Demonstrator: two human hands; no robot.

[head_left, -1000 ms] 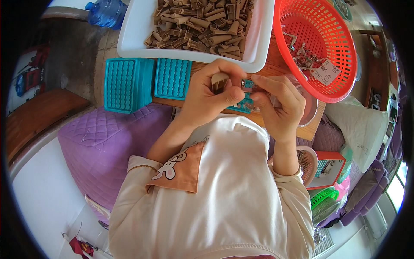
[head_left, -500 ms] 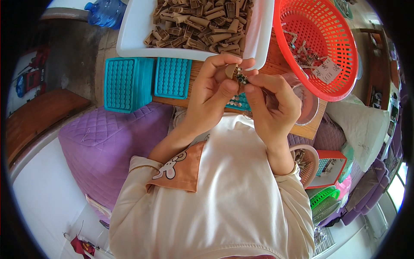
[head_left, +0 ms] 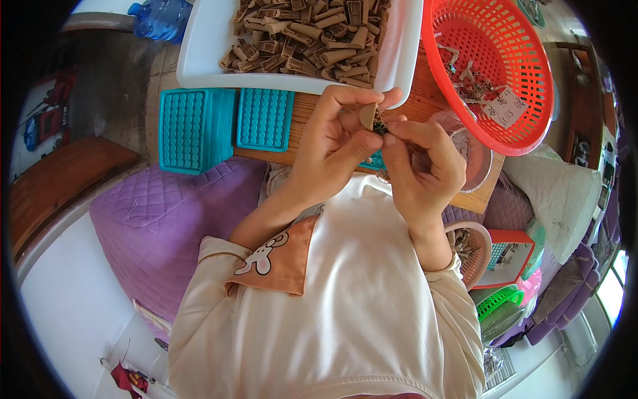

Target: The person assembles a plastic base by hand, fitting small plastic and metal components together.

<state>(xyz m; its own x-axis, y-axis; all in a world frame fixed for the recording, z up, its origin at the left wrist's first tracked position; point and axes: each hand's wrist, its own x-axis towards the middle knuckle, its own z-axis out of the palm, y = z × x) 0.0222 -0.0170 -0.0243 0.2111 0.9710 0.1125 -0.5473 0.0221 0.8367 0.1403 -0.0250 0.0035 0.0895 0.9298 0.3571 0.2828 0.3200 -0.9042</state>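
Note:
Between thumb and fingers, my left hand [head_left: 335, 136] grips a tan plastic shell [head_left: 369, 116], its rounded end tilted up. My right hand [head_left: 425, 149] meets it from the other side, thumb and forefinger pinching a small dark electronic part [head_left: 379, 127] against the shell. Fingertips cover much of both pieces, so how far they fit together cannot be seen. Under the hands, a teal tray with small round pieces [head_left: 373, 161] shows only in part.
A white bin [head_left: 199, 60] heaped with tan shells [head_left: 312, 36] stands ahead. To its right leans a red basket [head_left: 531, 126] of small wired parts. Teal trays [head_left: 183, 130] are stacked at left, beside another teal tray [head_left: 266, 120]. A clear tub [head_left: 478, 169] sits right of my right hand.
The tan shell has turned in my left fingers, and the dark part now shows less, lying closer against it. Both hands stay in nearly the same place.

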